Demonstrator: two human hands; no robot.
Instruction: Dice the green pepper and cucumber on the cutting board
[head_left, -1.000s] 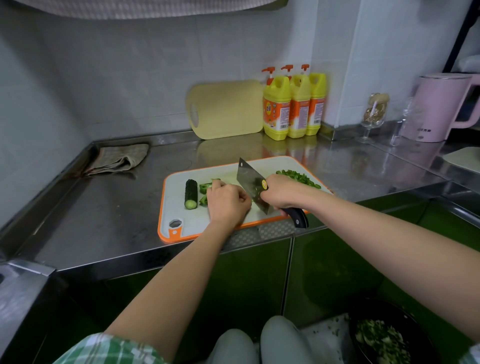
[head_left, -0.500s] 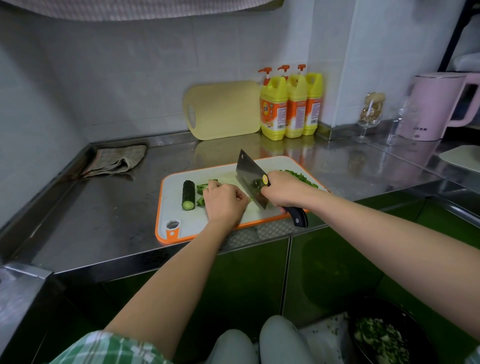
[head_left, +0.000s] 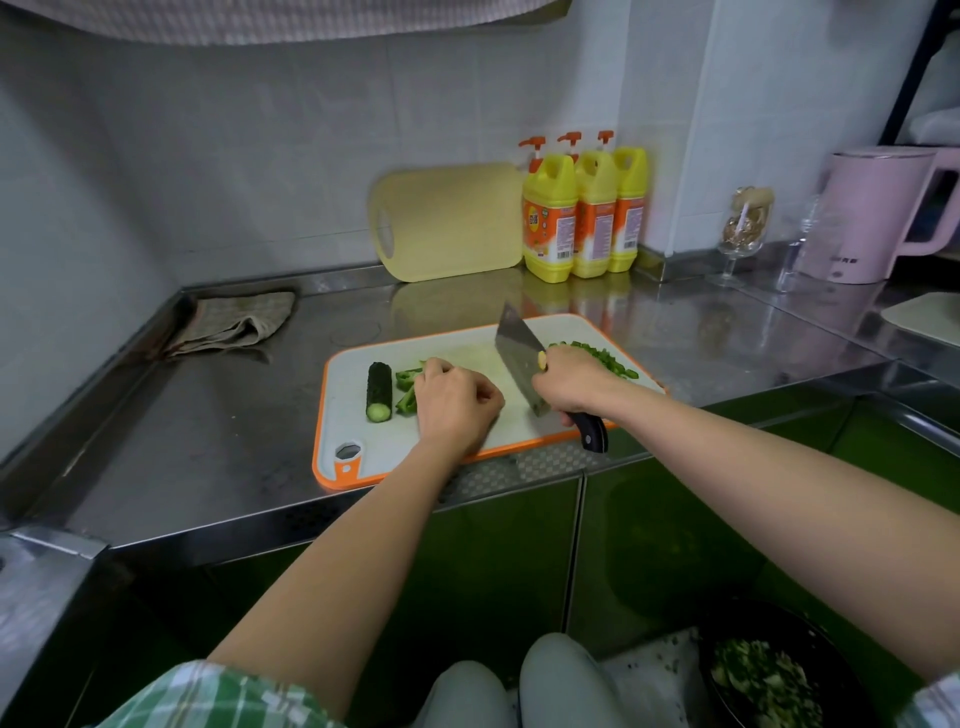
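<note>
Hands busy: right hand (head_left: 571, 387) grips the cleaver (head_left: 519, 358) mid-board, left hand (head_left: 457, 405) curls down on pepper strips (head_left: 408, 387) beside the uncut cucumber (head_left: 379, 392) near the cutting board's (head_left: 332, 467) left edge. Pepper dicing underway; next chop must clear those knuckles.

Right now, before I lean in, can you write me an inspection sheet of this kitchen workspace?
Surface: steel counter, white cutting board with orange rim near its front edge.
Job's things: cucumber piece and green pepper strips at the board's left; diced pepper at its far right.
Clutter: folded cloth, yellow board leaning on the wall, three detergent bottles, stemmed glass, pink kettle.
Hands: left hand curled over the pepper strips; right hand grips the cleaver.
Cables: nothing seen.
Surroundings: tiled walls, green cabinet doors, dark bowl of chopped greens below.
</note>
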